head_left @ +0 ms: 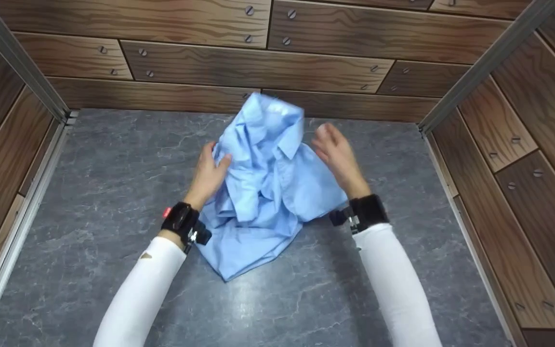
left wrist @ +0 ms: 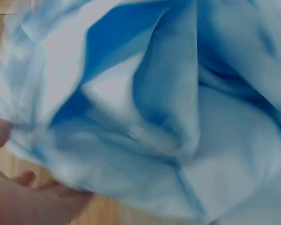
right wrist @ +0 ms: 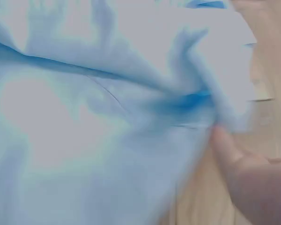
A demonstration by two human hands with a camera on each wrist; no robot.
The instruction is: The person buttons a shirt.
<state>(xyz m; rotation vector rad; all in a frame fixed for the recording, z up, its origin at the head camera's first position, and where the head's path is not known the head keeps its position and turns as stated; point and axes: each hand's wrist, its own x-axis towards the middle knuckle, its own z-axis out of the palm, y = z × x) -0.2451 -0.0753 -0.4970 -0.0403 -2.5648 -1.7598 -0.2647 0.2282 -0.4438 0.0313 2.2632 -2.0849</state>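
A crumpled light blue collared shirt [head_left: 258,168] is bunched up, its collar toward the back wall and a pointed fold toward the front. My left hand [head_left: 210,173] grips its left side, thumb on top of the cloth and the other fingers partly hidden behind. In the left wrist view that hand [left wrist: 33,192] pinches the blurred edge beside an open fold. Just right of the collar, my right hand [head_left: 337,156] has its fingers loosely bent, with no cloth seen inside them. In the right wrist view its thumb [right wrist: 227,150] appears right at the shirt's edge, blurred.
Dark grey marbled floor [head_left: 113,193] lies under the shirt. Wood-print panels [head_left: 200,62] stand at the back and on both sides, with metal posts [head_left: 489,62] at the corners. Black wrist cameras [head_left: 181,224] are strapped to both wrists, above white sleeves [head_left: 138,294].
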